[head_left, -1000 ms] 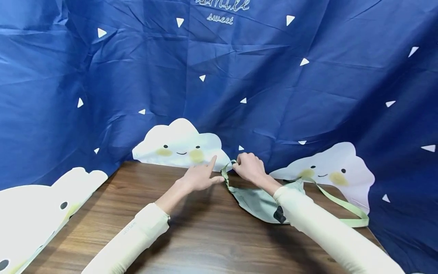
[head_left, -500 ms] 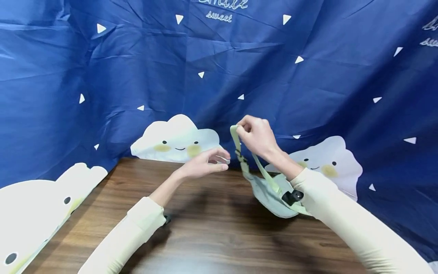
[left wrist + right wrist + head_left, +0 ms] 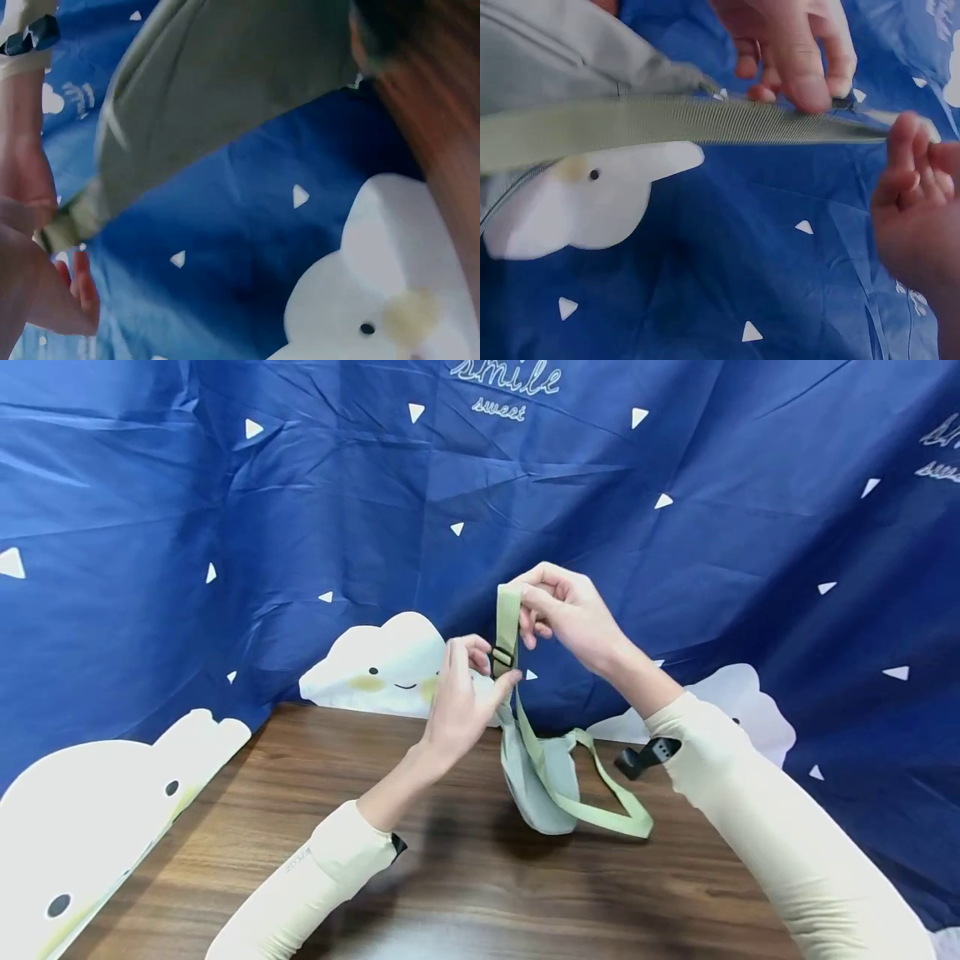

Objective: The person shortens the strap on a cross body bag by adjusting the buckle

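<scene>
A pale green sling bag point(image 3: 536, 789) hangs upright on its strap above the table, its body also large in the left wrist view. My right hand point(image 3: 573, 610) pinches the light green strap point(image 3: 507, 610) at the top of a loop, between thumb and index finger. Just below, my left hand point(image 3: 461, 697) pinches the strap by its black slider buckle point(image 3: 503, 657), thumb in front and fingertips at the buckle's left side. The right wrist view shows the strap point(image 3: 667, 120) stretched between both hands. A longer length of strap droops to the right of the bag.
The brown wooden table point(image 3: 450, 893) lies under the hands. Behind it hangs a blue curtain point(image 3: 360, 510) with white triangles and smiling clouds. A white cloud shape point(image 3: 82, 818) borders the table at left. Black bands with small devices point(image 3: 645, 757) sit at the wrists.
My right hand has lifted the strap up from the table's back edge, and the bag has risen and turned upright. My left hand has moved up from beside it to the buckle.
</scene>
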### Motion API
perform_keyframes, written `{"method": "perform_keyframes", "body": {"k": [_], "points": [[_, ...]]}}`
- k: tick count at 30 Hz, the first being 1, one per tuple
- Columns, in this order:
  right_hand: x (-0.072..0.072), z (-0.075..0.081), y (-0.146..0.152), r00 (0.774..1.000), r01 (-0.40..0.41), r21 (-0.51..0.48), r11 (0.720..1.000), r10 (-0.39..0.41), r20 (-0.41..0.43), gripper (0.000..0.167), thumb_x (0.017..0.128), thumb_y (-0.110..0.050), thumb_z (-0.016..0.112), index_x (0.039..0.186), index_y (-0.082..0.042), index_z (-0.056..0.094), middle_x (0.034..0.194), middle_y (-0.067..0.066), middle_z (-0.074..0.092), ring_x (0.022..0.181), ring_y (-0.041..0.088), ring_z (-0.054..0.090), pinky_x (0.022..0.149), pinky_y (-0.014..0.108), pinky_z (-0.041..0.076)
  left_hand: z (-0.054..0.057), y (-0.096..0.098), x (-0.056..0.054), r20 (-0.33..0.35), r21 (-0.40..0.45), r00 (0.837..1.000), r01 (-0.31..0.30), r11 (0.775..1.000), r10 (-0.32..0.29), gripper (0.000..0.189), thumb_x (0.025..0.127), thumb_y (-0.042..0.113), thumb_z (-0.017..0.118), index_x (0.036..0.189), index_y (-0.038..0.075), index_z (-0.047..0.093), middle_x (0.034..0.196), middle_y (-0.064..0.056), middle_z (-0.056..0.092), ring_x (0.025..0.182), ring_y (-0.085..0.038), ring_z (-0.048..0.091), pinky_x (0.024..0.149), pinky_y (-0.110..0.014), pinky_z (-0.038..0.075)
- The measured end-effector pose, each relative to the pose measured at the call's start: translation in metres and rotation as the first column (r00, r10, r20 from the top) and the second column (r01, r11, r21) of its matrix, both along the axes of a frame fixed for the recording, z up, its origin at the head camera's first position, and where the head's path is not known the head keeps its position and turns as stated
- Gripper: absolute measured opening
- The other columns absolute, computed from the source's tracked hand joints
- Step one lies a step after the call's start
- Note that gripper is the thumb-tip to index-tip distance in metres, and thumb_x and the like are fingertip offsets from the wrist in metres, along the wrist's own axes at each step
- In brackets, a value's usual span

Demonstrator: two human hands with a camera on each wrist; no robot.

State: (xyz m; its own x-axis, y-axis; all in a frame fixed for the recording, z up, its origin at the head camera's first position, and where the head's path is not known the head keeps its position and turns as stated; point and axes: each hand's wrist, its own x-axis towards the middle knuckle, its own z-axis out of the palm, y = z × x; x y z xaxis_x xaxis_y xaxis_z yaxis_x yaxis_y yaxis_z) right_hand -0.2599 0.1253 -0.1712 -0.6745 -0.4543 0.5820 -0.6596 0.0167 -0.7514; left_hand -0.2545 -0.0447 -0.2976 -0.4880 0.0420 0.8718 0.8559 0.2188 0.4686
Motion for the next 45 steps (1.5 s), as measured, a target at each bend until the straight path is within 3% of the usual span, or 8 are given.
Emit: {"method": "perform_keyframes", "body": {"k": [6, 15, 20, 25, 32, 37, 41, 45], "points": [[0.011, 0.014, 0.005, 0.977, -0.136, -0.232, 0.963, 0.169, 0.128, 0.014, 0.105, -0.005, 0.056, 0.112, 0.005, 0.063, 0.074, 0.014, 0.056, 0.054, 0.023, 0.05, 0.053, 0.026, 0.039, 0.025, -0.01, 0.019, -0.145, -0.001, 0.989, 0.015, 1.0, -0.015, 0.035, 0.085, 0.025, 0.086, 0.108, 0.007, 0.066, 0.089, 0.001, 0.061, 0.078, -0.011, 0.061, 0.067, -0.034, 0.048], [0.025, 0.017, 0.007, 0.947, 0.036, -0.152, 0.988, 0.015, 0.321, 0.033, 0.11, -0.023, 0.049, 0.138, -0.007, 0.051, 0.101, 0.012, 0.067, 0.092, 0.023, 0.064, 0.088, 0.035, 0.047, 0.074, 0.006, 0.039, -0.111, 0.062, 0.981, 0.166, 0.984, -0.158, 0.021, 0.091, 0.024, 0.081, 0.093, 0.009, 0.065, 0.075, 0.004, 0.062, 0.064, -0.009, 0.059, 0.06, -0.028, 0.049], [0.045, 0.019, 0.029, 0.897, 0.06, -0.063, 0.996, -0.027, 0.442, 0.044, 0.11, -0.042, 0.041, 0.142, -0.012, 0.041, 0.118, 0.01, 0.066, 0.103, 0.027, 0.067, 0.099, 0.04, 0.044, 0.1, 0.027, 0.032, -0.009, 0.105, 0.997, 0.074, 0.992, -0.074, 0.023, 0.09, 0.031, 0.08, 0.092, 0.013, 0.066, 0.076, 0.007, 0.065, 0.065, -0.006, 0.062, 0.065, -0.028, 0.05], [0.068, 0.013, 0.044, 0.878, 0.109, -0.066, 0.992, -0.065, 0.474, 0.041, 0.108, -0.036, 0.053, 0.137, -0.007, 0.048, 0.117, 0.018, 0.068, 0.096, 0.031, 0.071, 0.086, 0.036, 0.054, 0.111, 0.041, 0.029, 0.031, 0.105, 0.999, 0.018, 0.994, -0.021, 0.022, 0.09, 0.036, 0.08, 0.09, 0.015, 0.072, 0.077, 0.012, 0.069, 0.068, -0.003, 0.067, 0.064, -0.027, 0.051], [0.072, 0.001, 0.063, 0.889, 0.17, -0.089, 0.981, -0.114, 0.444, 0.02, 0.104, -0.021, 0.062, 0.112, -0.002, 0.063, 0.08, 0.01, 0.06, 0.058, 0.016, 0.051, 0.056, 0.023, 0.044, 0.099, 0.038, 0.045, -0.108, 0.093, 0.991, 0.094, 0.991, -0.084, 0.02, 0.101, 0.028, 0.068, 0.099, 0.009, 0.077, 0.077, 0.01, 0.071, 0.056, -0.007, 0.063, 0.053, -0.029, 0.049], [0.071, -0.027, 0.079, 0.953, 0.097, 0.029, 0.995, -0.101, 0.287, 0.023, 0.102, -0.02, 0.065, 0.101, 0.002, 0.064, 0.066, 0.007, 0.049, 0.048, 0.014, 0.036, 0.045, 0.025, 0.029, 0.072, 0.022, 0.045, -0.246, -0.074, 0.966, 0.06, 0.995, -0.077, 0.032, 0.094, 0.029, 0.076, 0.12, 0.011, 0.071, 0.106, 0.005, 0.069, 0.094, -0.011, 0.063, 0.081, -0.036, 0.044], [0.073, -0.052, 0.084, 0.984, 0.069, 0.14, 0.988, -0.091, 0.152, 0.023, 0.103, -0.018, 0.064, 0.101, 0.005, 0.065, 0.061, 0.007, 0.045, 0.047, 0.015, 0.034, 0.042, 0.029, 0.025, 0.051, 0.017, 0.042, -0.29, -0.312, 0.94, 0.084, 0.946, -0.179, 0.05, 0.088, 0.031, 0.083, 0.131, 0.011, 0.067, 0.125, 0.002, 0.065, 0.114, -0.011, 0.058, 0.091, -0.038, 0.039], [0.072, -0.071, 0.085, 0.991, 0.109, 0.171, 0.979, -0.12, 0.057, 0.019, 0.103, -0.018, 0.064, 0.097, 0.0, 0.069, 0.059, 0.008, 0.042, 0.048, 0.017, 0.033, 0.043, 0.032, 0.026, 0.035, 0.015, 0.037, -0.277, -0.381, 0.923, 0.15, 0.912, -0.267, 0.04, 0.087, 0.024, 0.084, 0.122, 0.008, 0.072, 0.114, 0.002, 0.07, 0.107, -0.009, 0.061, 0.092, -0.029, 0.045]]}}
